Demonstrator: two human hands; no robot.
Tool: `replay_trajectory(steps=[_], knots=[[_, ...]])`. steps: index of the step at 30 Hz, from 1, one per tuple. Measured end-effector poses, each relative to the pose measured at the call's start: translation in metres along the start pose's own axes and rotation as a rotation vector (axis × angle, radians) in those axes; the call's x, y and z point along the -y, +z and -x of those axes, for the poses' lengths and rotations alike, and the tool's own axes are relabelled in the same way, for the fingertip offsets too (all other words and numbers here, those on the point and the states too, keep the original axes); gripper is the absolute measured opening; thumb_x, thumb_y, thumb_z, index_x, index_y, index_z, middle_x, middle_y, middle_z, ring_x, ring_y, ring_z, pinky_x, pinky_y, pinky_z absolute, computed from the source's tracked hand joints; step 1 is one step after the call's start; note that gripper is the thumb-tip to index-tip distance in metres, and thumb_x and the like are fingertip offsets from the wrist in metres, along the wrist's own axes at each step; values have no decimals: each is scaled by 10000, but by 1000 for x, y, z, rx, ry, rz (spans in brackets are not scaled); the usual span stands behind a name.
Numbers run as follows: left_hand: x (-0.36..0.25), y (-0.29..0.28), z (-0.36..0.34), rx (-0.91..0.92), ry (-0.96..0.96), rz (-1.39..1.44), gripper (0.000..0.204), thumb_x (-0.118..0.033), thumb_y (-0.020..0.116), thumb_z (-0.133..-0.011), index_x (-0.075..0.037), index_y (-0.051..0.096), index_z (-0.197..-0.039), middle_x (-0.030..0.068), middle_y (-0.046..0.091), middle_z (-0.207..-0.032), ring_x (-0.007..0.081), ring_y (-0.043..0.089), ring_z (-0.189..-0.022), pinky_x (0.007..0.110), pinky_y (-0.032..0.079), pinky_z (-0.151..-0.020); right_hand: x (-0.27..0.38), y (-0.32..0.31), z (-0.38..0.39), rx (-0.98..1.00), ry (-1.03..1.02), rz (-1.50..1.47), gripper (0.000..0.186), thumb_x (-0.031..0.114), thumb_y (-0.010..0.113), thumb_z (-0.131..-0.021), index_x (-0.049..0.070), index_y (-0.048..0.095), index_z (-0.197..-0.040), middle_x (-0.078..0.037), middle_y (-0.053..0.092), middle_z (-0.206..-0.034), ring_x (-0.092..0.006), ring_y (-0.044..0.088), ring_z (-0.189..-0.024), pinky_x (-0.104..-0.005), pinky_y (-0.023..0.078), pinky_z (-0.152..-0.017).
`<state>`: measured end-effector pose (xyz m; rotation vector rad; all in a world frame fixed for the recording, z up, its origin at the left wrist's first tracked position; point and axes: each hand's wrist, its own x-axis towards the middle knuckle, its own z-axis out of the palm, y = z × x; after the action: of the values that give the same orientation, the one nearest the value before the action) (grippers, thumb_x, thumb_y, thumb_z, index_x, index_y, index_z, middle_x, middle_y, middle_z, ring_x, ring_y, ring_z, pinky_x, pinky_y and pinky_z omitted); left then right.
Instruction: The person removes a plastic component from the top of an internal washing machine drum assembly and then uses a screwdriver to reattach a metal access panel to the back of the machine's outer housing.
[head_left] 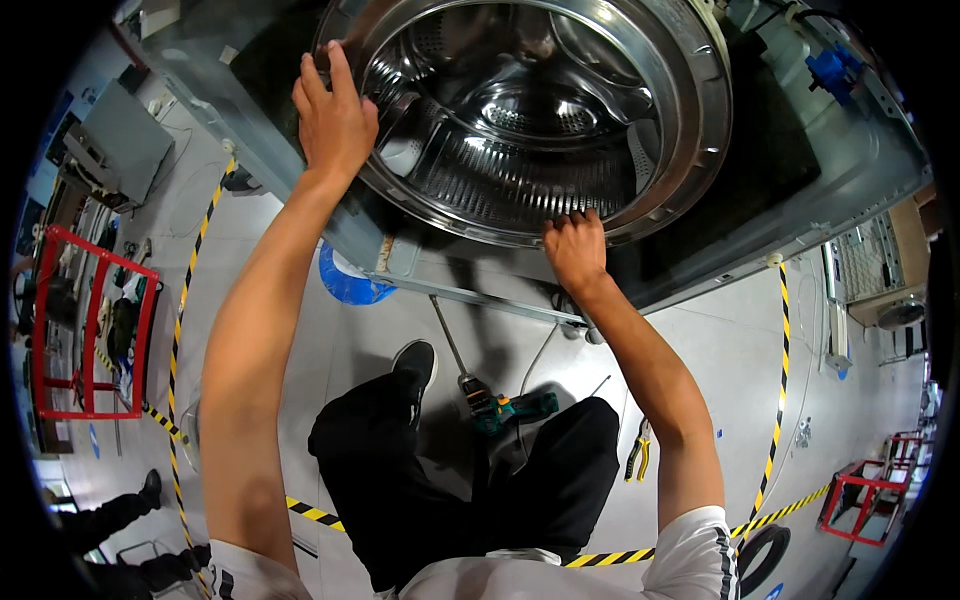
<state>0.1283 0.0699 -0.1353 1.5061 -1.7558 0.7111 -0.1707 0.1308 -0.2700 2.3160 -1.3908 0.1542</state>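
Observation:
A steel washing machine drum (510,122) with a wide ringed opening sits in an open metal cabinet (880,165) at the top of the head view. My left hand (334,122) grips the left side of the drum's outer rim, fingers curled at its edge. Lower and to the right, my right hand (576,250) has its fingers hooked over the bottom edge of the rim. A blue plastic fitting (834,70) is attached at the cabinet's upper right.
A cordless drill (508,408) with a long bit and yellow-handled pliers (637,455) lie on the floor by my legs. Yellow-black tape (785,350) borders the spot. Red frames (95,412) stand at both sides. Another person's legs (110,525) show at lower left.

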Motion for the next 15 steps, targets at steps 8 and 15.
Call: replay_trajectory(steps=[8,15], knots=[[12,-12,6,-16,57,64,789,-94,631,-729,-89,222,-1404,315,246,-1338,477,273,-1198,487,286,-994,14,-9,-2,97,73,-51,224,204,508,-778,198,672,-626,-29,652,-646,-158,641,-645,-412,390,-839],[0,-18,-1,59,-21,99,765,-91,615,-746,-99,231,-1408,293,238,-1356,443,269,-1217,448,307,-987,9,-17,-3,116,115,-86,246,197,492,-790,168,671,-624,-29,645,-640,-176,620,-655,-371,375,-817]])
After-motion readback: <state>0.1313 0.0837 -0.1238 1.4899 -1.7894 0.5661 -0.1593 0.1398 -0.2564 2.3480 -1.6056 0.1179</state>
